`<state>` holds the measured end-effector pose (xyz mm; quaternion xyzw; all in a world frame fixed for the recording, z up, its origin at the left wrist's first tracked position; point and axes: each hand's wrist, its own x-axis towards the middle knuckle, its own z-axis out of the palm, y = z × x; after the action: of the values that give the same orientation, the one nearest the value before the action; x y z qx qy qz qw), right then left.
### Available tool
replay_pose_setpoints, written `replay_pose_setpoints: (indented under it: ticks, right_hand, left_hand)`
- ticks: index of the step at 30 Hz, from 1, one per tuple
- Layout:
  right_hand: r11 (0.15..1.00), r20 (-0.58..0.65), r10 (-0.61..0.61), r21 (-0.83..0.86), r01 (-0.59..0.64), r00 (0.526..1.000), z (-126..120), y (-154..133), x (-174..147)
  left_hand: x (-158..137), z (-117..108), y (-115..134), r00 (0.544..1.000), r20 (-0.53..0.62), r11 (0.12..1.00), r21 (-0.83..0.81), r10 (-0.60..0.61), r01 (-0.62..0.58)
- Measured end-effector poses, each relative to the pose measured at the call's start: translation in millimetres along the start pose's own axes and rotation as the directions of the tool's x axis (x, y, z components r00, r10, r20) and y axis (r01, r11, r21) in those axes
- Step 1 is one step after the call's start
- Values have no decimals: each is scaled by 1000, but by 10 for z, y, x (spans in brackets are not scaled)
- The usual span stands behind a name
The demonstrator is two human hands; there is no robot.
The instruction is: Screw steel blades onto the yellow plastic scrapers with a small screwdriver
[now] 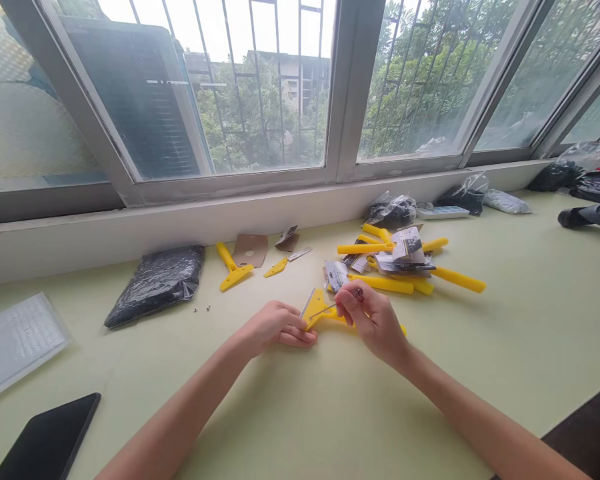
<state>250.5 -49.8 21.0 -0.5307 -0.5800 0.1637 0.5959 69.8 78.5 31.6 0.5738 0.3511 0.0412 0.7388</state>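
My left hand (pixel 289 325) grips the head of a yellow scraper (pixel 316 305) with a metal blade along its edge; the scraper's handle runs to the right under my other hand. In my right hand (pixel 373 320) is a thin screwdriver (pixel 325 310), its shaft slanting down left with the tip at the scraper head. Beyond my hands lie a second yellow scraper (pixel 236 275), a loose yellow plate (pixel 276 268) and a metal blade (pixel 300 253). Two tiny screws (pixel 208 308) rest on the table to the left.
Several yellow scrapers with card wrappers (pixel 405 260) are heaped at the right. A black plastic package (pixel 157 283) and brown cardboard (pixel 251 251) lie towards the window. At the left are a phone (pixel 47 440) and a clear plastic sleeve (pixel 23 343). Bagged items (pixel 391 210) line the sill.
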Motion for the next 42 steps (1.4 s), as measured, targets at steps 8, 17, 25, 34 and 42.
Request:
replay_pose_setpoints:
  ticks: [8,17,25,34,42]
  right_hand:
    - [985,28,-49,-166,53,998,-14,-40,24]
    - [999,145,9,43,-16,989,311,-230,373]
    - [958,172,51,269,-97,984,262,-198,262]
    - [929,64,75,359,-93,995,374,-165,230]
    - [946,75,27,321,-50,997,339,-226,201]
  left_hand:
    - [-12,-4,-2,1000,11,1000,21,14,-14]
    - [8,-34,-44,999,5,999,15,43,-43]
    - [-4,-11,-22,1000,-10,1000,0,28,-28]
    - [-22,8,12,999,-8,999,27,33,-32]
    - [-30,22,26,1000,-9,999,16,29,-29]
